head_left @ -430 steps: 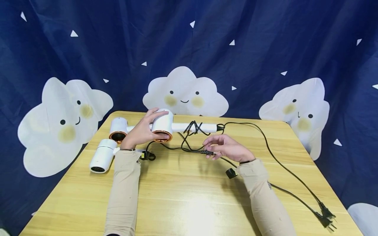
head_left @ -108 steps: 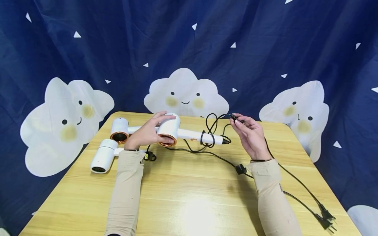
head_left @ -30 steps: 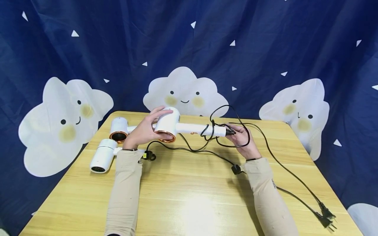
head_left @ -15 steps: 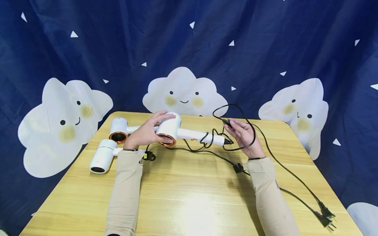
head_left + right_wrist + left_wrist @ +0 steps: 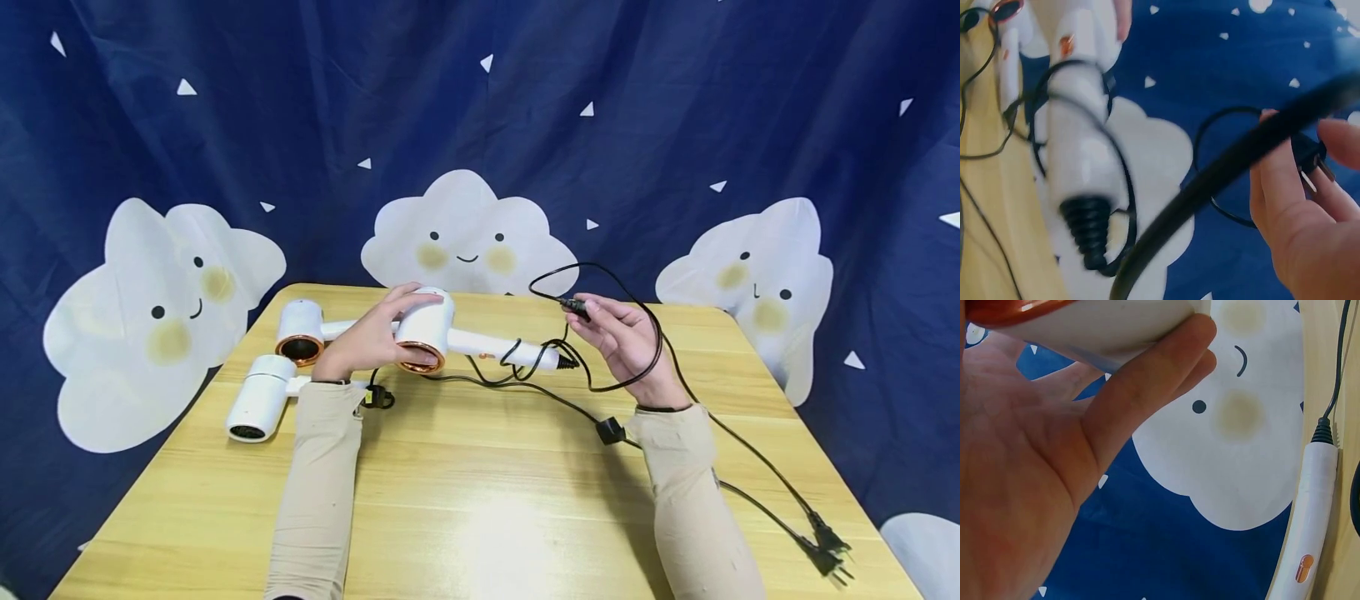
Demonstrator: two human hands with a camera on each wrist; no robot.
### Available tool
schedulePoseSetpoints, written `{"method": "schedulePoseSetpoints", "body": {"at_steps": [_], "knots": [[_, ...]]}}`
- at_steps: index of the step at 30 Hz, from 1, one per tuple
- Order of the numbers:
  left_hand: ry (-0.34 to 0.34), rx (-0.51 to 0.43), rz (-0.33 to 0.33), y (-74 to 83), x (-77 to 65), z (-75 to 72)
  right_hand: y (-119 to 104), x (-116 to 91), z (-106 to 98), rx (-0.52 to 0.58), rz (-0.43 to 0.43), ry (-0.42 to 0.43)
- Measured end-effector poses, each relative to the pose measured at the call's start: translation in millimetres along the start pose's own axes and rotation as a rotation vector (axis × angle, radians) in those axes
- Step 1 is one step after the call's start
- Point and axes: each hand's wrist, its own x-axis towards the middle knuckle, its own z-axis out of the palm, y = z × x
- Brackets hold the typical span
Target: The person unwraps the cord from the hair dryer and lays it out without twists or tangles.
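My left hand (image 5: 375,333) grips the head of a white hair dryer (image 5: 427,321) with a copper-coloured rim, thumb at the rim and fingers over the top. The dryer's handle (image 5: 491,344) points right and tilts down. Loose loops of its black cord (image 5: 1124,169) circle the handle near the ribbed cord end. To the right, my right hand (image 5: 630,346) pinches a black two-prong plug (image 5: 576,307) between thumb and fingers above the table. From the plug a big loop of cord arcs over the wrist. In the right wrist view, the plug's metal prongs (image 5: 1309,181) show between the fingers.
Two more white hair dryers lie at the left, one copper-rimmed (image 5: 302,329) and one plain (image 5: 262,400). Their cords run across the wooden table (image 5: 465,517) to two plugs (image 5: 828,550) at the right edge. A black cord block (image 5: 610,431) sits near the right forearm. A cloud-print curtain hangs behind.
Over the longer span, the cord loops have loosened and slid toward the handle's end. In the last second my right hand has come away rightward from the handle's end, holding the plug.
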Motion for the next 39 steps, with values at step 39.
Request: {"method": "schedulePoseSetpoints", "body": {"at_steps": [39], "knots": [[0.229, -0.132, 0.007, 2.9, -11.0, -14.8, -1, -7, -3, -1.116, 0.203, -0.243]]}}
